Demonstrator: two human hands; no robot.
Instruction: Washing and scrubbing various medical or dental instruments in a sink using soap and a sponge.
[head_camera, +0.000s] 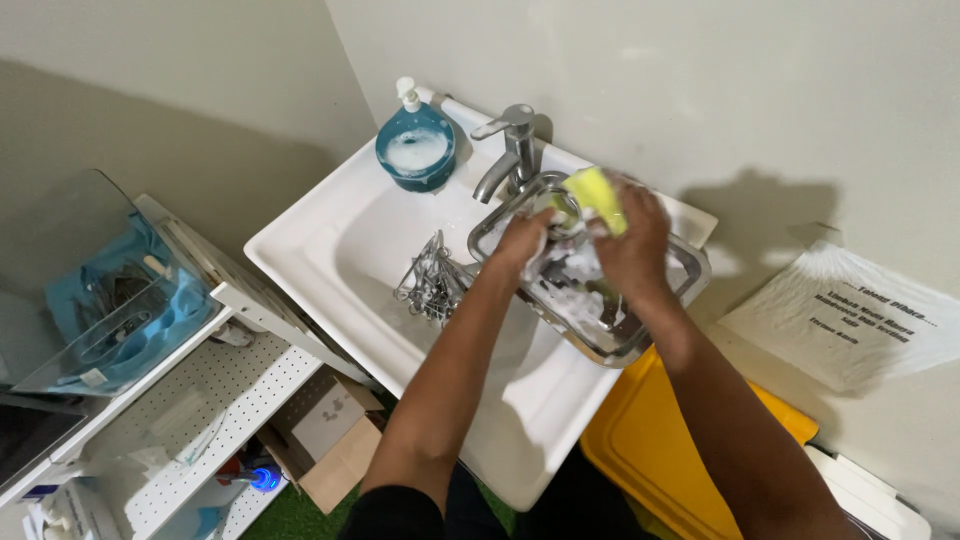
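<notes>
Over the white sink (330, 240), the right hand (632, 240) grips a soft yellow sponge (597, 196); the left hand (522, 243) pinches a small soapy, likely slippery metal piece (563, 212) above the stiff metal tray (690, 275).

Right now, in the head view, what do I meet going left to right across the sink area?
Blue soap dispenser → pile of metal instruments in the white sink → left hand → yellow sponge in the right hand, over the steel tray → paper sign.
</notes>
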